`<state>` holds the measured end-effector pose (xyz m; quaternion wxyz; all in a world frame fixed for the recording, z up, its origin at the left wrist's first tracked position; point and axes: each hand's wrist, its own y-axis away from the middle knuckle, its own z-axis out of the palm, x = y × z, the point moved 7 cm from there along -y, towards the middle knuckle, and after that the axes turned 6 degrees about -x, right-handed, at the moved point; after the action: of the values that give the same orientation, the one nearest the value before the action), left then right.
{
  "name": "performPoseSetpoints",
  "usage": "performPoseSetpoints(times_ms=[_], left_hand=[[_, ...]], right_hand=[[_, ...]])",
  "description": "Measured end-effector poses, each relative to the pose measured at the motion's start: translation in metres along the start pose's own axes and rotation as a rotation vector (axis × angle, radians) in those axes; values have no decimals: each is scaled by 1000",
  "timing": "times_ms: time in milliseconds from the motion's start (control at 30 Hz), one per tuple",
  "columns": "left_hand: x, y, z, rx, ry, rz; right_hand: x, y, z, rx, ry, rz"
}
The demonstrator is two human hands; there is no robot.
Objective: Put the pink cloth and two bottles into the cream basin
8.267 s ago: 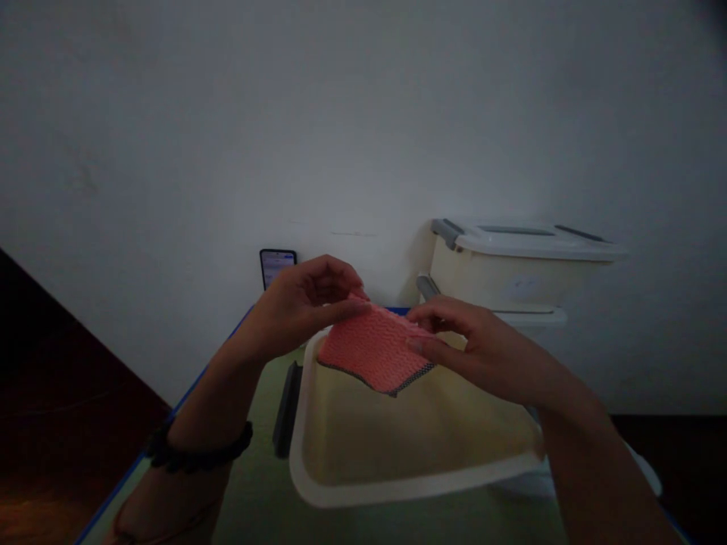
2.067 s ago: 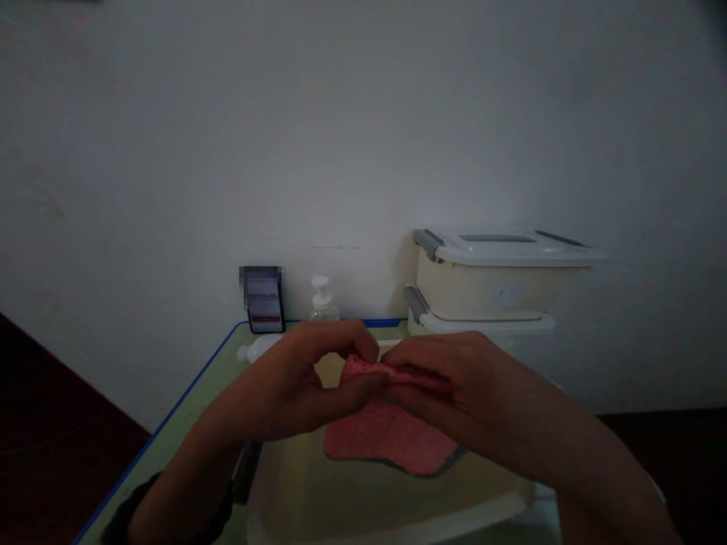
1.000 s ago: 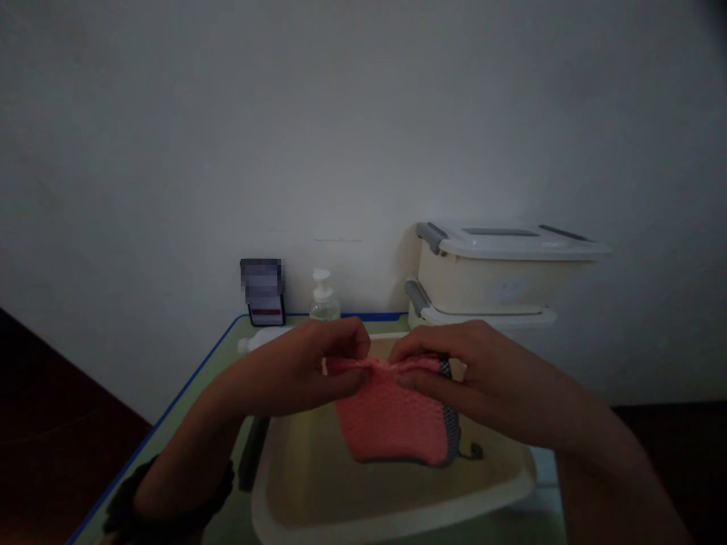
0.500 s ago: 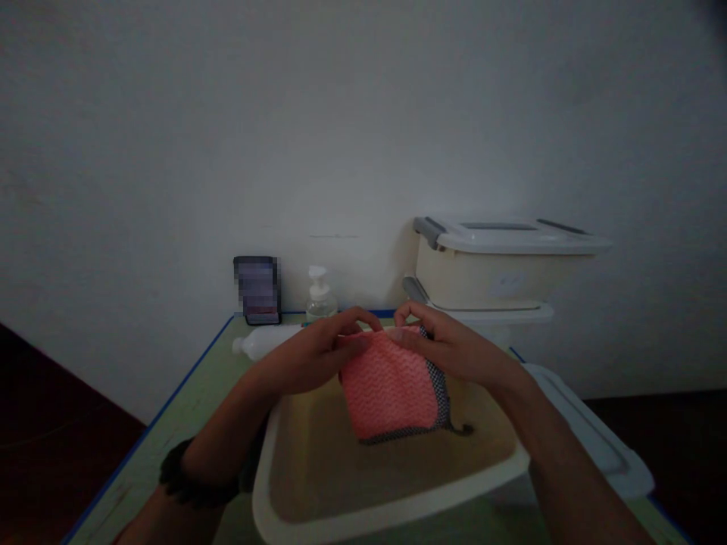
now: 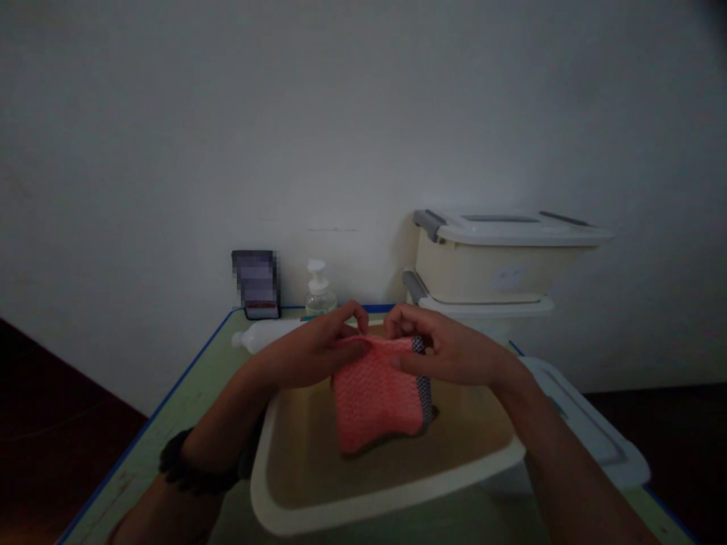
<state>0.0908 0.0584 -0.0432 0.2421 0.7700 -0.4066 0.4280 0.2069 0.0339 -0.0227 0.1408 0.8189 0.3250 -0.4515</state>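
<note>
So the left hand (image 5: 315,352) has its thumb and curled fingers pinched on the top edge of a coral-pink textured cloth (image 5: 375,401) with a dark-and-white checked border, and the right hand (image 5: 448,348) has a similar pinch by the checked side. Cloth's hanging over a cream, rounded rectangular plastic tub (image 5: 386,505). Just past the left hand, a white plastic bottle (image 5: 269,333) lies on its side.
</note>
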Motion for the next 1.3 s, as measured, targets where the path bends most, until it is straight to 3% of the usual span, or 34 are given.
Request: performPoseSetpoints(times_ms=[133, 367, 867, 1133, 1300], left_hand=[[-1, 0, 3, -23, 99, 25], [3, -1, 4, -73, -39, 55], [4, -1, -1, -29, -77, 36], [2, -2, -8, 65, -139, 38], [1, -1, -7, 48, -172, 28]], right_hand=[[-3, 0, 1, -7, -60, -58], [4, 0, -6, 121, 52, 37], [4, -3, 2, -4, -52, 42], [6, -2, 1, 24, -127, 40], [9, -4, 2, 46, -131, 47]])
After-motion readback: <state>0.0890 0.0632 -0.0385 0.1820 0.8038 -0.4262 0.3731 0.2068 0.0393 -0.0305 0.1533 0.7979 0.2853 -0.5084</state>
